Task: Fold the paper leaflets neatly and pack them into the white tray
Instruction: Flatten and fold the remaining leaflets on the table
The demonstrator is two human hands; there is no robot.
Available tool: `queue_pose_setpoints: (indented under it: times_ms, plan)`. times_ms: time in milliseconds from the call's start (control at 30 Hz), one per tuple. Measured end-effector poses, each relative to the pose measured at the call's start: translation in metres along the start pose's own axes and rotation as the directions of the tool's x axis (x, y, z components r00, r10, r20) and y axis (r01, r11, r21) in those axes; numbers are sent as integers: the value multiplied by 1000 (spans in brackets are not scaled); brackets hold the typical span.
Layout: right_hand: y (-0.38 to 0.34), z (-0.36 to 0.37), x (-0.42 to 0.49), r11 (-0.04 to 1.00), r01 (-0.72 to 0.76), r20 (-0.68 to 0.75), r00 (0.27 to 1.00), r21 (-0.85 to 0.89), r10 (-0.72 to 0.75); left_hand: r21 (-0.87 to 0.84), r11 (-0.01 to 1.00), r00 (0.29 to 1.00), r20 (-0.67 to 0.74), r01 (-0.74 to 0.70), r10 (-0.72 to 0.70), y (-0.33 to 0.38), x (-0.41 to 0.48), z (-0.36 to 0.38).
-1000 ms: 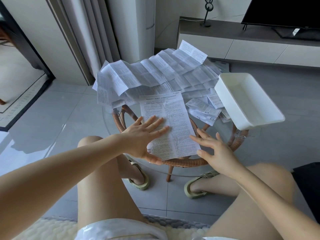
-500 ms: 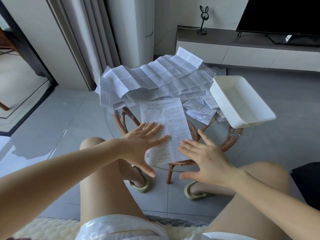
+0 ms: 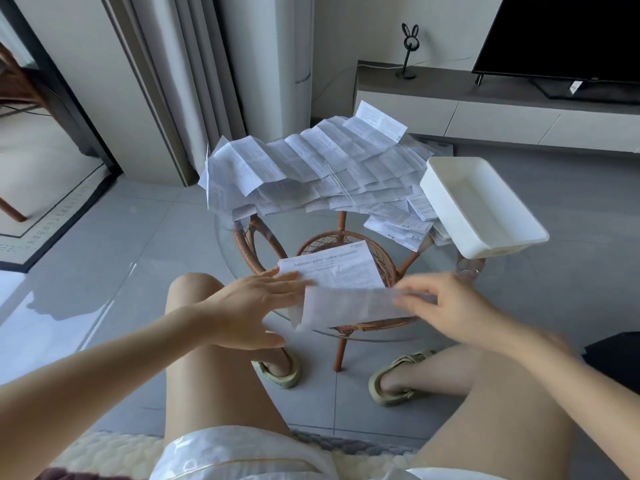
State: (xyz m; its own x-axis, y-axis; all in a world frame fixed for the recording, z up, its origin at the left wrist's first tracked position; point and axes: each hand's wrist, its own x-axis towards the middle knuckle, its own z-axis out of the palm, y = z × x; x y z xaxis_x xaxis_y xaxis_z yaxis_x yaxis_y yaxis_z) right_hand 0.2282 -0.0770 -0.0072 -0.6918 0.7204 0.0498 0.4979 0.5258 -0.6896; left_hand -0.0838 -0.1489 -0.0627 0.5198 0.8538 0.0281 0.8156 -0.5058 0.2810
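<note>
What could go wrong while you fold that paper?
The right hand lifts the near flap of the leaflet while the left hand rests on it; the crease might come out crooked. The pile of open leaflets hangs over the far edge of the glass table and could slide off. The white tray sits near the rim, so a bump might tip it.

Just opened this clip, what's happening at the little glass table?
A seated person is folding one paper leaflet on the glass table. The right hand pinches its raised near edge, while the left hand lies flat at its left side. A heap of unfolded leaflets sits behind, with smaller ones beside the white tray. The tray looks empty, so nothing is packed yet.
</note>
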Motion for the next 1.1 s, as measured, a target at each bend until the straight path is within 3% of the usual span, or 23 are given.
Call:
queue_pose_setpoints:
  times_ms: [133, 300, 433, 567, 633, 700, 733, 767, 800, 833, 867, 900, 1000, 1100]
  plan:
    - [-2, -3, 50, 997, -80, 7, 997, 2, 80, -27, 996, 995, -46, -90, 88, -4, -3, 2]
    - [3, 16, 95, 948, -120, 135, 977, -293, 165, -160, 984, 989, -139, -80, 58, -15, -11, 6]
    - [-3, 23, 109, 887, -32, 143, 984, -460, 109, -159, 986, 981, -196, -38, 6, -24, -25, 7]
    - [-6, 25, 114, 870, 0, 106, 993, -494, 60, -74, 996, 986, -161, -49, 37, -22, -30, 9]
    - [-8, 26, 114, 877, 17, 129, 990, -481, 51, -56, 998, 973, -231, -42, 28, -19, -29, 8]
    - [-7, 27, 111, 894, 30, 131, 991, -447, 33, -116, 987, 885, -440, 111, -151, -7, -28, 5]
    - [-6, 26, 108, 906, 31, 102, 995, -422, 13, -211, 945, 778, -537, 251, -327, 3, -27, 1]
    - [-4, 24, 104, 926, 28, 61, 998, -375, -6, -368, 847, 652, -542, 383, -530, 13, -26, -5]
    - [-4, 20, 100, 953, 23, 31, 999, -303, -14, -565, 688, 564, -415, 455, -714, 22, -24, -11]
    - [-3, 16, 95, 981, 21, 21, 1000, -195, -18, -727, 472, 542, -164, 499, -824, 31, -20, -16]
    - [-5, 12, 90, 998, 18, 26, 1000, -63, -17, -785, 303, 546, 54, 541, -836, 38, -17, -22]
    - [-7, 8, 84, 997, 2, 42, 999, 75, -5, -781, 224, 548, 175, 583, -818, 39, -13, -25]
    - [-15, -9, 60, 917, -30, 112, 994, 397, -16, -754, 64, 501, 367, 653, -784, 36, -1, -36]
    - [-5, -22, 37, 900, -22, 140, 989, 436, -43, -761, -141, 431, 497, 633, -753, 31, 10, -42]
